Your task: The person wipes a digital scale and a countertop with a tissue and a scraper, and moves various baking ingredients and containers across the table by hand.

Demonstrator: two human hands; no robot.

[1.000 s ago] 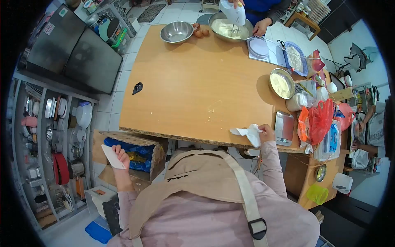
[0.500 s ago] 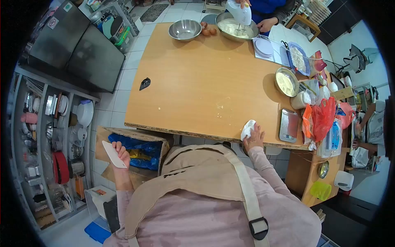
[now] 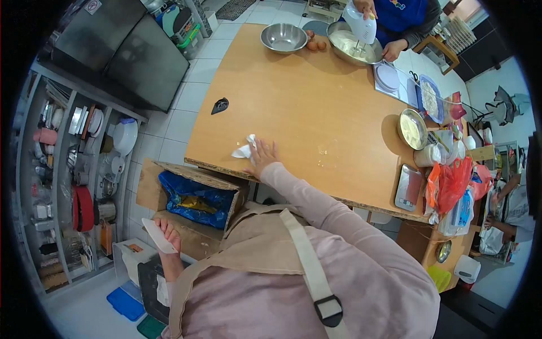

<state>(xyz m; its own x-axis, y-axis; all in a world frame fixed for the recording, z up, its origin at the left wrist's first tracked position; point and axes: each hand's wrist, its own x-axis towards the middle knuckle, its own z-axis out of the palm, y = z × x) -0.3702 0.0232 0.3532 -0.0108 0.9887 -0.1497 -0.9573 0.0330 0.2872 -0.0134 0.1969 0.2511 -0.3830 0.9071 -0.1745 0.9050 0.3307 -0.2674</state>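
Observation:
My left hand [image 3: 169, 233] is closed on a white flat scraper [image 3: 157, 235], held beside a cardboard box [image 3: 151, 186] lined with a blue bag [image 3: 195, 195]. My right hand [image 3: 262, 157] lies on the wooden table [image 3: 293, 107] near its front left edge, fingers spread. A crumpled white tissue [image 3: 245, 148] sticks out at the left of its fingers, partly under them. Small crumbs [image 3: 322, 152] lie on the table to the right of this hand. A small black object [image 3: 220, 105] rests above the tissue, near the left edge.
Across the table a person holds a white mixer [image 3: 361, 25] in a bowl [image 3: 341, 42]. Eggs [image 3: 316, 44] and a metal bowl [image 3: 284, 38] stand beside it. On the right are a scale [image 3: 409, 187], a bowl [image 3: 412, 129] and red bags [image 3: 453, 181]. Shelves [image 3: 70, 186] stand left.
My right hand has swept left across the table with the tissue, from near the scale to the front left edge. My left hand still holds the scraper. The view has shifted.

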